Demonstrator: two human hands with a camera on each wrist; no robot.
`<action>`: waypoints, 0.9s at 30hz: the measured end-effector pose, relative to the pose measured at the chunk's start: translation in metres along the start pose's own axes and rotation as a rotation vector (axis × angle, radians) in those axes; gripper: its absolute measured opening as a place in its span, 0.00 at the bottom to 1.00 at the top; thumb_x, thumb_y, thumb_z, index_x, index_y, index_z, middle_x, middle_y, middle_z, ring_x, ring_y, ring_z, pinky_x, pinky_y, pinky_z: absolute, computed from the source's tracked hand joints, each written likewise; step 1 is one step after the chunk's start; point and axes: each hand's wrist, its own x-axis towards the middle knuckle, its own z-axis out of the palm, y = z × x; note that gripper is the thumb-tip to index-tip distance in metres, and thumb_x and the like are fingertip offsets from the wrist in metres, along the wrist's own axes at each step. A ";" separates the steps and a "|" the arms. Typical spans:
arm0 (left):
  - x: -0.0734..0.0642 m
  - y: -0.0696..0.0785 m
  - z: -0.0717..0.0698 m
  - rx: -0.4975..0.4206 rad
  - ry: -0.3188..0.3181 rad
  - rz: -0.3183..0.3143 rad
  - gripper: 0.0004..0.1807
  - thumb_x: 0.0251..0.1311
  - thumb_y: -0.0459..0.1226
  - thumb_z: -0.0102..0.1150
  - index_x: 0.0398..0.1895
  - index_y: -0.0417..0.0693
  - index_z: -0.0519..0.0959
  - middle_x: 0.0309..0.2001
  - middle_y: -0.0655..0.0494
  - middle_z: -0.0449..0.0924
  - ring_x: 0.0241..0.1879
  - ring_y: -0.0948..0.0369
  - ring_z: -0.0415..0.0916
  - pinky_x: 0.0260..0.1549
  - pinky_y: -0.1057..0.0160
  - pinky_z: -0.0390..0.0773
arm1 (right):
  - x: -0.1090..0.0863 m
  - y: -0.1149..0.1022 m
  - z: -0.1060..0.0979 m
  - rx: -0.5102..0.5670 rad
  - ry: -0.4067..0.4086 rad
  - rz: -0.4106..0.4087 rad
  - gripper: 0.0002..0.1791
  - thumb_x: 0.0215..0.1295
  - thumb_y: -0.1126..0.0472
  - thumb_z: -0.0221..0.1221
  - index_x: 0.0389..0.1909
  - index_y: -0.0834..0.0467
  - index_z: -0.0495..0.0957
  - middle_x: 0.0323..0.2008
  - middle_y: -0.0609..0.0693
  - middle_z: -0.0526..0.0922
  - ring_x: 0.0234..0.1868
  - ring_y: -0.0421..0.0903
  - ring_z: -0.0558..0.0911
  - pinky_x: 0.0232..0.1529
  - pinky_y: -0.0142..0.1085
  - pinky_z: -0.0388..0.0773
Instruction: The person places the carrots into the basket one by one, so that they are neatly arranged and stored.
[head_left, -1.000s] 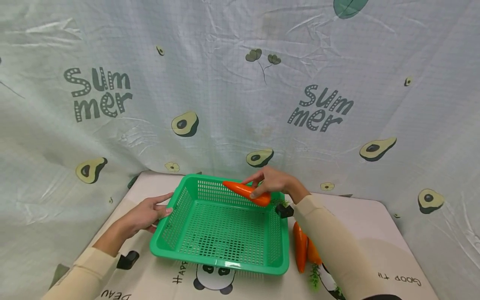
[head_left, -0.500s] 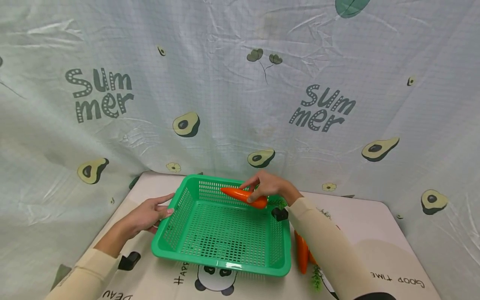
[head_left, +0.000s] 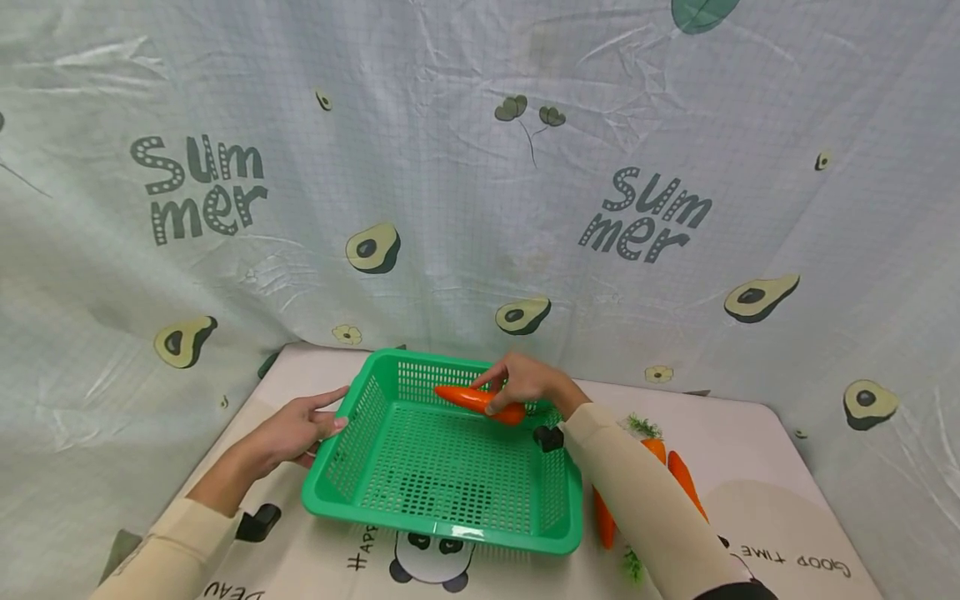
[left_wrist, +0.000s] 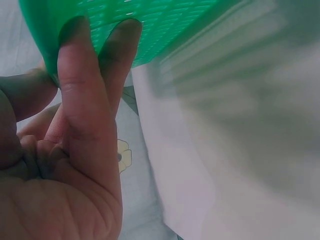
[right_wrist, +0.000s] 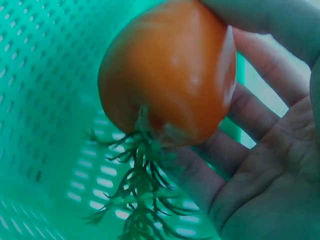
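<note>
My right hand (head_left: 531,379) grips an orange carrot (head_left: 468,400) by its thick end, inside the back right part of a green plastic basket (head_left: 442,527). The carrot lies nearly level, its tip pointing left. From the right wrist view, the thick end (right_wrist: 170,75) and its green leafy top (right_wrist: 142,195) show close up, over the perforated basket wall. At the basket's left side my left hand (head_left: 288,429) pinches the rim, thumb on one side and fingers on the other. In the left wrist view, fingers (left_wrist: 82,95) press against the green wall.
Right of the basket, several more carrots (head_left: 684,482) with green tops lie on the table, partly hidden by my right sleeve (head_left: 652,483). The table has a printed cover (head_left: 750,425). A patterned curtain (head_left: 450,167) hangs behind and at both sides.
My right hand has moved left and down with the carrot, deeper into the basket. More of the carrots on the right show past the sleeve. The left hand keeps its place on the rim.
</note>
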 end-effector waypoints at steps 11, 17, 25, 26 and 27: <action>0.001 0.000 -0.001 -0.002 0.002 0.002 0.39 0.81 0.39 0.50 0.86 0.44 0.43 0.53 0.37 0.87 0.30 0.56 0.88 0.31 0.53 0.88 | 0.007 -0.003 0.016 -0.071 0.018 0.049 0.25 0.56 0.65 0.76 0.57 0.51 0.88 0.37 0.51 0.90 0.34 0.43 0.83 0.35 0.34 0.82; 0.000 -0.001 0.000 0.001 0.000 0.001 0.39 0.81 0.39 0.49 0.86 0.43 0.43 0.55 0.35 0.86 0.31 0.56 0.88 0.32 0.53 0.88 | 0.010 0.001 0.027 -0.104 0.022 0.044 0.24 0.56 0.65 0.76 0.55 0.52 0.89 0.37 0.52 0.91 0.35 0.43 0.83 0.36 0.35 0.81; 0.000 -0.001 0.000 -0.012 -0.006 -0.001 0.39 0.81 0.39 0.49 0.86 0.43 0.43 0.58 0.34 0.84 0.31 0.57 0.88 0.33 0.53 0.89 | 0.014 0.005 0.035 -0.135 0.042 0.067 0.21 0.57 0.62 0.77 0.53 0.51 0.90 0.42 0.52 0.91 0.41 0.43 0.84 0.41 0.36 0.82; 0.000 -0.001 0.000 -0.013 -0.008 -0.001 0.39 0.81 0.39 0.49 0.86 0.43 0.43 0.58 0.34 0.84 0.31 0.57 0.88 0.33 0.52 0.89 | 0.014 0.005 0.036 -0.137 0.048 0.069 0.21 0.57 0.62 0.77 0.53 0.51 0.90 0.43 0.52 0.91 0.42 0.44 0.84 0.42 0.37 0.82; 0.000 0.000 0.000 -0.011 -0.008 0.000 0.39 0.81 0.39 0.49 0.86 0.43 0.43 0.56 0.35 0.85 0.31 0.57 0.88 0.33 0.52 0.89 | 0.014 0.005 0.036 -0.140 0.056 0.074 0.21 0.57 0.62 0.77 0.53 0.51 0.90 0.44 0.52 0.91 0.42 0.44 0.84 0.43 0.38 0.83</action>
